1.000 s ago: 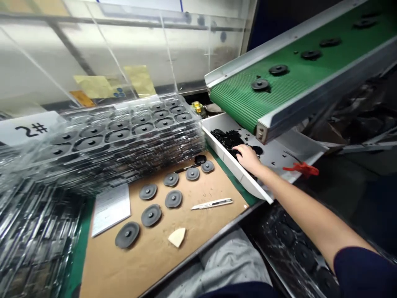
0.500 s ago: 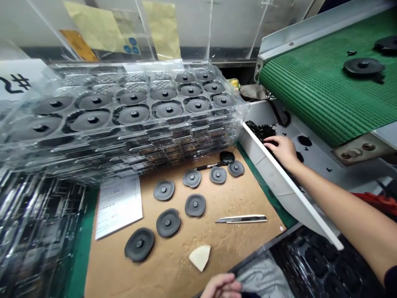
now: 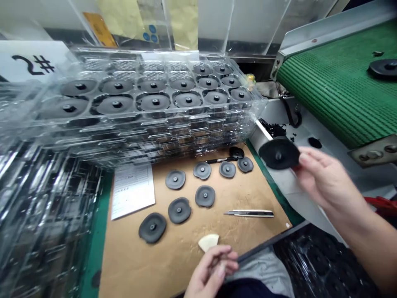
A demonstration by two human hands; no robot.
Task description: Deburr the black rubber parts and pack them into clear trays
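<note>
My right hand (image 3: 325, 178) is closed on a black round disc (image 3: 279, 154), held up over the edge of the white bin (image 3: 287, 184). My left hand (image 3: 211, 271) is low at the front edge of the brown board (image 3: 186, 248), its fingers curled close to a small cream wedge (image 3: 208, 241); I cannot make out whether they grip anything. Several black discs (image 3: 204, 195) lie loose on the board. A stack of clear trays (image 3: 155, 107) holding more discs stands behind them.
A utility knife (image 3: 249, 213) lies on the board at the right. A printed paper (image 3: 132, 190) rests at the left. A green conveyor belt (image 3: 335, 95) with a disc (image 3: 384, 68) slopes over the bin. More clear trays (image 3: 46, 215) pile up at the left.
My right hand has come out of the white bin holding a black disc and lifted it toward me. My left hand has risen further into view at the front edge.
</note>
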